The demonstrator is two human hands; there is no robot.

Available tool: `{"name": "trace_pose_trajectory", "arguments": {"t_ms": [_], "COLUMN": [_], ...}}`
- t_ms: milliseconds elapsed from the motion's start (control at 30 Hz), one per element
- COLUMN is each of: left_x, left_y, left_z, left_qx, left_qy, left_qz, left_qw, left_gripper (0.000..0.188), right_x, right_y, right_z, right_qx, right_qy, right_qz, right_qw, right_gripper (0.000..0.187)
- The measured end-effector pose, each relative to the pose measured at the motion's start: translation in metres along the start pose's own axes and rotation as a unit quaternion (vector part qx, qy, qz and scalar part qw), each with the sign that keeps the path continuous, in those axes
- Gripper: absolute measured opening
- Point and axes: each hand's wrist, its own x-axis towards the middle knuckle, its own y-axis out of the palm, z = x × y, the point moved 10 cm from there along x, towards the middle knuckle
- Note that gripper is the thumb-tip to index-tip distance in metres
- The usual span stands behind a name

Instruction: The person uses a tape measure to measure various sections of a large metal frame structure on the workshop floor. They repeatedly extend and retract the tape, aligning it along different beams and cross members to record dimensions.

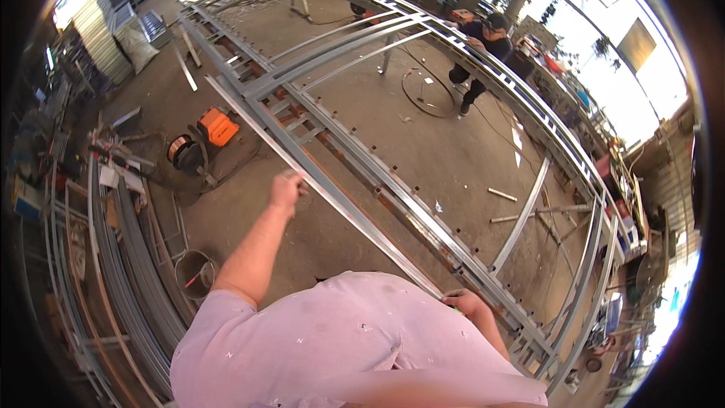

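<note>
Long, silver metal bar [340,207] — likely stiff, best held near its ends; left hand [286,193], right hand [468,305] curled — grips unclear.

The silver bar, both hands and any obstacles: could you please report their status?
Left hand at midsection, right hand by near end. Silver bar alongside metal frame. Orange case off to the left.

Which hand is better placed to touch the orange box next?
Probably the left hand: it looks much nearer the orange box. The right hand is farther away, down by the near end of the long silvery bar.
</note>
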Motion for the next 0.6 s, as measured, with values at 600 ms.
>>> {"name": "trace_pose_trajectory", "arguments": {"t_ms": [600], "left_x": [-0.120], "left_y": [-0.075], "left_z": [0.190], "left_qx": [0.329], "left_qy": [-0.246], "left_qz": [0.143], "left_qw": [0.900], "left_gripper": [0.030], "right_x": [0.058], "right_y": [-0.055], "right_z": [0.091], "right_qx": [0.320], "right_qy": [-0.107], "right_qz": [-0.078], "right_qw": [0.938], "right_gripper": [0.020]}}
